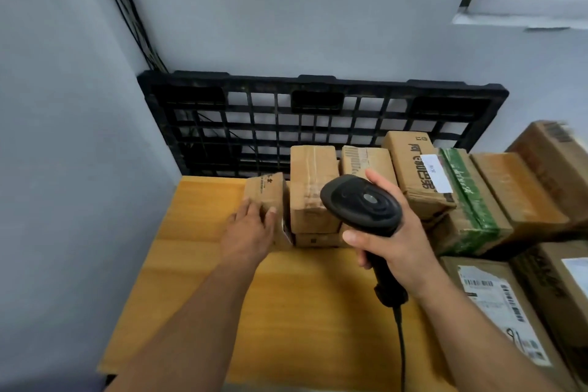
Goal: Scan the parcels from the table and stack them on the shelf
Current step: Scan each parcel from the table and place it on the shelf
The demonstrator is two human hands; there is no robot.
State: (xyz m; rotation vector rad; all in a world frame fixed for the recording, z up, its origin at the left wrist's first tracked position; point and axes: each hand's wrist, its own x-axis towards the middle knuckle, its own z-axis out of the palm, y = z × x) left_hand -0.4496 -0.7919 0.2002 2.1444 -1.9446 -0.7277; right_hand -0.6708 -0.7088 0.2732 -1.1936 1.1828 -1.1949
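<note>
1. The left hand [251, 229] grips the near end of a small box [265, 191], fingers on its left side and thumb on its front. The box sits on the wooden top [197, 264], touching the left end of a row of boxes [313, 188].
2. The right hand [391, 242] is clamped round the handle of a black scanner [361, 204], held above the row with its head pointing away from the person. Its cable [401, 344] hangs down towards the bottom edge of the view.
3. Progress, as a judgement: many boxes already stand packed side by side. I cannot tell whether this wooden top is the table or the shelf, so the row may be finished work or work waiting.
4. The small box looks like the parcel in hand, either being scanned or being set against the row. No scan light shows on it.
5. More boxes lie at the lower right, among them a labelled box [496, 302], so handling likely remains.
6. Room: bare wood lies left of the small box and in front of the row.
7. Edges: the grey wall [79, 169] closes the left side right beside the wooden top, and a black pallet [318, 118] leans behind the row. The row could grow leftward, but not far back.
</note>
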